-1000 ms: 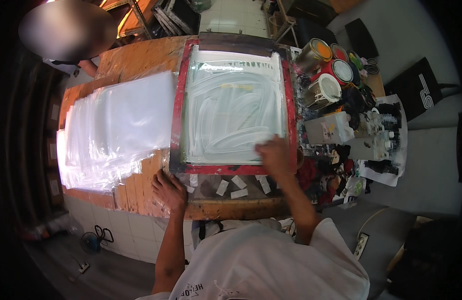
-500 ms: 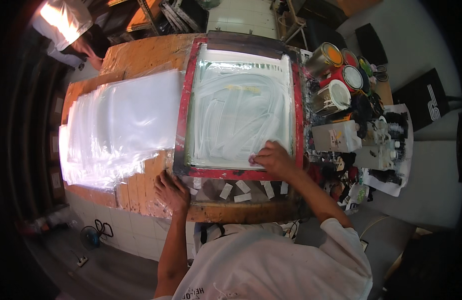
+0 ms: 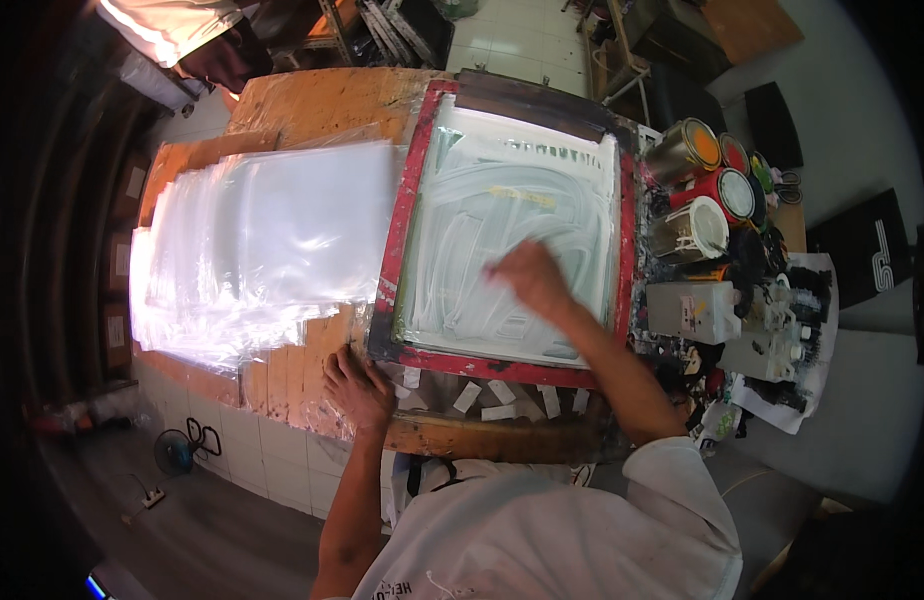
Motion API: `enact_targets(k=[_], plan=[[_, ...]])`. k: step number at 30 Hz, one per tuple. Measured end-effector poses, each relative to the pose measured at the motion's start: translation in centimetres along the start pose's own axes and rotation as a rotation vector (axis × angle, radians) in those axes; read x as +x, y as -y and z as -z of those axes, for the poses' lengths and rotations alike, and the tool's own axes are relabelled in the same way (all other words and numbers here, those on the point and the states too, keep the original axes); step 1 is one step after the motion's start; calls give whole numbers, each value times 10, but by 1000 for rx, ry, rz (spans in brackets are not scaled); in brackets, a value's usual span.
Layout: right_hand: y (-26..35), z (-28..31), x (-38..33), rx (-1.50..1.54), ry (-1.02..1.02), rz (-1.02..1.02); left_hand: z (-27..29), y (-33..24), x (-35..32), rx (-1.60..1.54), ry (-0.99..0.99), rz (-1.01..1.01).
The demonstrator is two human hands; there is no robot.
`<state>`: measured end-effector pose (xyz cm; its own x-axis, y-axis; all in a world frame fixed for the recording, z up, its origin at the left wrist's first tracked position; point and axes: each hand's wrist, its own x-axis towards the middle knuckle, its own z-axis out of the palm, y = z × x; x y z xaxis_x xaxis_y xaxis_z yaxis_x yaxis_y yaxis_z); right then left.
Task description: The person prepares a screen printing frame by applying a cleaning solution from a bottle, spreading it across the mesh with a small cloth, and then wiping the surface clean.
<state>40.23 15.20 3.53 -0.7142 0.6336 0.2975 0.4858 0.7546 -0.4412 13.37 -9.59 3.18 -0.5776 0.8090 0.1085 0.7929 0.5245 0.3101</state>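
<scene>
A screen printing frame [image 3: 417, 190] with a worn red and black border lies on the wooden table in front of me. White streaks curve across its mesh [image 3: 462, 290], with a small yellowish patch in the upper part. My right hand [image 3: 534, 278] is over the middle of the mesh, blurred by motion. Its fingers are closed on a small dark-pink wad [image 3: 492, 272], perhaps cloth. Beside the frame's near left corner, my left hand [image 3: 360, 388] rests on the table edge, fingers loosely spread and holding nothing.
A stack of clear plastic sheets [image 3: 302, 220] covers the table's left side. Paint cans [image 3: 687, 150], a white tub [image 3: 697, 230] and plastic jugs [image 3: 692, 310] crowd the right. Small white strips [image 3: 499, 411] lie along the near edge. Another person [image 3: 182, 30] stands at far left.
My right hand has moved away from me and left, from the mesh's near right part to its middle, keeping the wad. My left hand stays at the table edge. The whole view has shifted slightly.
</scene>
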Motion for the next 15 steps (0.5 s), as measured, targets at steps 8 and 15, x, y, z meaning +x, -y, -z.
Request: enact_targets(k=[8,15], plan=[[8,-41,46,87,-184,-79,-2,-3,2,-28,-13,-28],[1,-18,4,103,29,-78,2,-4,3,-35,30,8]])
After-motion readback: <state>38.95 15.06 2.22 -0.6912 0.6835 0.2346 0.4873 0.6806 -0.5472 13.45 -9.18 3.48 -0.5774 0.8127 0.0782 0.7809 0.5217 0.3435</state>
